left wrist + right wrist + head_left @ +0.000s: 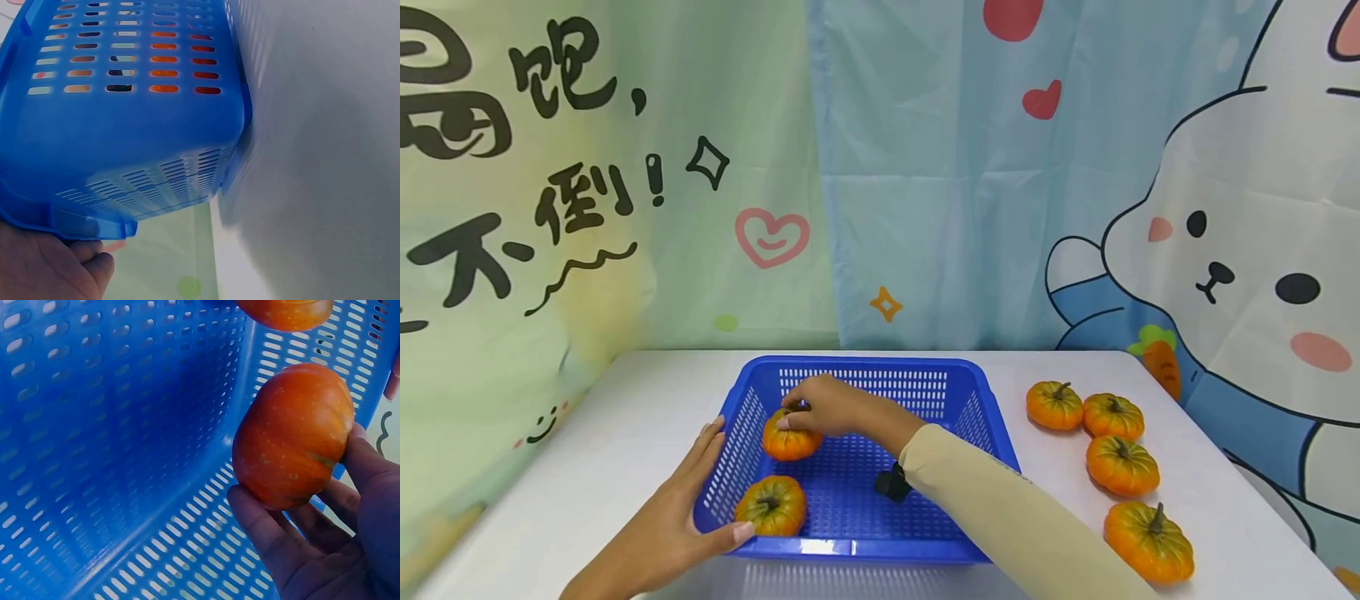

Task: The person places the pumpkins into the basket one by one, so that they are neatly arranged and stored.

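A blue plastic basket point(880, 546) with slotted walls stands on the white table. Inside it, at the left, my right hand point(831, 408) grips a small orange pumpkin point(792, 446) by its top. The right wrist view shows fingers and thumb around this pumpkin point(294, 437), which hangs clear of the basket floor. A second pumpkin point(772, 507) sits in the basket's front left corner. My left hand point(673, 508) holds the basket at that corner, thumb over the front rim and fingers along the left side. In the left wrist view, the left hand point(50, 265) touches the rim.
Several pumpkins point(1122, 465) lie in a row on the table point(1060, 508), right of the basket. A black object point(892, 483) shows beside my right wrist, partly hidden by the sleeve. Behind the table hangs a printed cloth point(925, 250).
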Available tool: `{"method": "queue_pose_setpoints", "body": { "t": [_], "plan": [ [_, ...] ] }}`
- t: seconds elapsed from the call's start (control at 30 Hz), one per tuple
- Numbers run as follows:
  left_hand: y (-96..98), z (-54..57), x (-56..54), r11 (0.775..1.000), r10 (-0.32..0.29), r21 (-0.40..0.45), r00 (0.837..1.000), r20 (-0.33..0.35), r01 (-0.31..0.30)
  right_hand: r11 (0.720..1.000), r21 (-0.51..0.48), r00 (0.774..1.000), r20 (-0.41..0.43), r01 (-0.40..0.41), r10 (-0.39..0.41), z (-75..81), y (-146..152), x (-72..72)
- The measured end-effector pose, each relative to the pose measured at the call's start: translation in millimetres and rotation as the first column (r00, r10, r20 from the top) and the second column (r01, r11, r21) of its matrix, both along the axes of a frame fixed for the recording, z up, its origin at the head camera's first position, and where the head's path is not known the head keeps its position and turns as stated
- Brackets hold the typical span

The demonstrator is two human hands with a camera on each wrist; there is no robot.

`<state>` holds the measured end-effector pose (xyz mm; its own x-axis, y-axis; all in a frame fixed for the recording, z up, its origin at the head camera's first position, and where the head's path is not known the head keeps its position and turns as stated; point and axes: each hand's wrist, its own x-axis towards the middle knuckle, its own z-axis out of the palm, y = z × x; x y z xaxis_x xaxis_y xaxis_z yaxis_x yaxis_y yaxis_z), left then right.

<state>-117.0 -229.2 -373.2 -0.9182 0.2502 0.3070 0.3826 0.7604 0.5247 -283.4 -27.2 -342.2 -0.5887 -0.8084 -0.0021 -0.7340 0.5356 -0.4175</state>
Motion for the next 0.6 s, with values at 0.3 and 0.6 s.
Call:
{"method": "queue_pose_setpoints", "body": {
  "t": [0.3,0.6],
  "plan": [
    [0.2,0.2,0.1,1.0,0.002,0.006,1.0,0.01,-0.002,0.999,0.036,0.997,0.072,-0.007,0.004,-6.0,0.1,-1.1],
    [0.1,0.6,0.2,1.0,0.009,-0.001,1.0,0.029,-0.009,0.998,0.041,0.992,0.119,-0.055,0.05,-6.6,2.2,-3.4]
  ]
}}
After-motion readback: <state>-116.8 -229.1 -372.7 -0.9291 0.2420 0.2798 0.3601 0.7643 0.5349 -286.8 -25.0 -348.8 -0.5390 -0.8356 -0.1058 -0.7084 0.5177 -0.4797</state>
